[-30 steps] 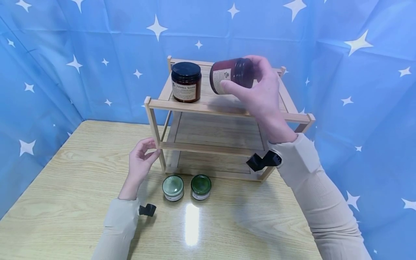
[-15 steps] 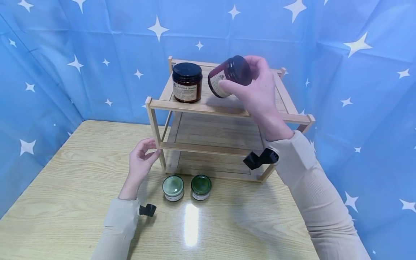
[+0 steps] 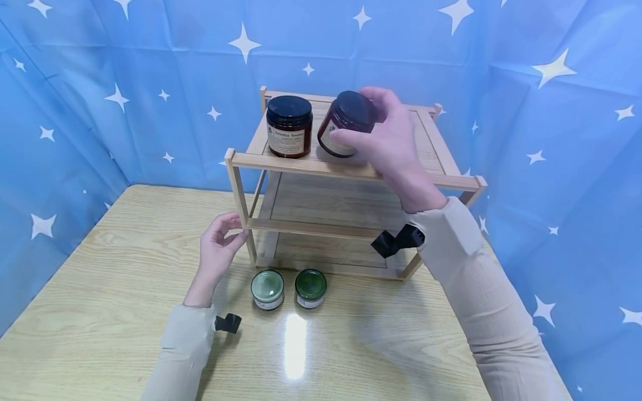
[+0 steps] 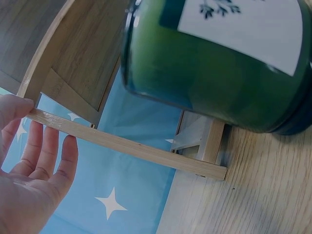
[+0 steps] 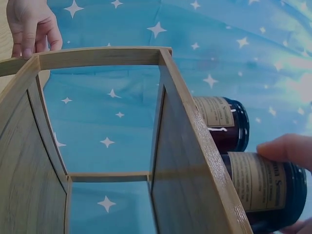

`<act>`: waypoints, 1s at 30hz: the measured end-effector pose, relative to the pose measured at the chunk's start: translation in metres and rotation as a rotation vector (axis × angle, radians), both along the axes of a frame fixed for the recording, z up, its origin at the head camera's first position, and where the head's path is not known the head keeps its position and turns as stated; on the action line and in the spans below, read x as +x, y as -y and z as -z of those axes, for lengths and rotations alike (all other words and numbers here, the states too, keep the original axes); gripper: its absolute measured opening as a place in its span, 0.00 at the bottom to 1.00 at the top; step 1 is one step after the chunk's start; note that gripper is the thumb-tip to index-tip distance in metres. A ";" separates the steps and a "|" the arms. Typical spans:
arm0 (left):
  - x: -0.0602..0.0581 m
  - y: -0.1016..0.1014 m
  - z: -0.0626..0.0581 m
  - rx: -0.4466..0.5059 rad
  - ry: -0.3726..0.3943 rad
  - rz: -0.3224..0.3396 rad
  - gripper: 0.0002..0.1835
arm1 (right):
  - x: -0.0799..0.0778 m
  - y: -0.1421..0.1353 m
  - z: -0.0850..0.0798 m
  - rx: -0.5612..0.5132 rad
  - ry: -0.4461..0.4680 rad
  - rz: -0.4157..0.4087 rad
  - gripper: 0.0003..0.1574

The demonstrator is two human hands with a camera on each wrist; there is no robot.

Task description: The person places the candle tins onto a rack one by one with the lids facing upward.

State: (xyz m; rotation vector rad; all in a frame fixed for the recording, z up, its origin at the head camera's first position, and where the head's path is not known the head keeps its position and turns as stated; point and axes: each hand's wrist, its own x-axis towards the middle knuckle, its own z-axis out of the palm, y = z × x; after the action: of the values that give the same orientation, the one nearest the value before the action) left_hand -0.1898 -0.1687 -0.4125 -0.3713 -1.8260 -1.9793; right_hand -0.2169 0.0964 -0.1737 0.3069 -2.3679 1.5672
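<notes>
Near the front of the wooden rack's top shelf [image 3: 418, 147], my right hand [image 3: 396, 139] grips a dark amber candle jar [image 3: 345, 121] with a black lid. The jar leans to the right, its base low over the shelf, thumb across its label. To its left stands a matching amber jar [image 3: 289, 128], upright. My left hand [image 3: 215, 250] holds the rack's left front post [image 4: 136, 146], thumb on one side and fingers on the other. In the right wrist view, the held jar [image 5: 258, 185] overlaps the standing jar [image 5: 222, 124].
On the table [image 3: 150, 267] before the rack stand a light green jar [image 3: 267, 287] and a dark green jar [image 3: 310, 285]. The rack's middle shelf [image 3: 336, 200] lies below the right hand. A blue star-patterned curtain [image 3: 175, 72] hangs behind.
My right hand has moved a little left and turned the amber jar from nearly sideways toward upright, lowering it to the shelf. The left hand has stayed on the post.
</notes>
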 end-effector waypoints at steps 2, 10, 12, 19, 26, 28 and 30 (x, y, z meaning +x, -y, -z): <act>0.000 0.000 0.000 0.003 -0.002 0.003 0.22 | -0.001 0.001 0.000 0.026 0.009 0.004 0.44; 0.000 0.000 0.000 -0.002 -0.002 0.004 0.21 | -0.004 0.004 0.002 0.073 0.046 0.016 0.43; 0.000 0.000 0.000 -0.005 -0.002 0.000 0.21 | -0.005 0.005 0.002 0.068 0.050 0.008 0.43; 0.000 0.000 0.000 -0.017 -0.004 -0.005 0.20 | -0.006 0.007 0.006 0.094 0.062 -0.008 0.44; 0.000 -0.001 -0.001 -0.001 -0.020 0.003 0.21 | -0.005 0.005 0.007 0.085 0.065 -0.022 0.45; 0.000 -0.001 -0.001 0.001 -0.021 0.004 0.22 | -0.004 0.004 0.007 0.091 0.073 -0.028 0.47; 0.000 -0.001 -0.001 0.003 -0.020 0.004 0.22 | -0.003 0.002 0.007 0.093 0.078 -0.036 0.49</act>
State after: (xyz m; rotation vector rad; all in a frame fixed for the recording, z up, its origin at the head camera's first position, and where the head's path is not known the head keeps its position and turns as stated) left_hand -0.1896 -0.1680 -0.4118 -0.3930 -1.8113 -1.9742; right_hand -0.2194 0.0943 -0.1810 0.3159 -2.5136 1.5132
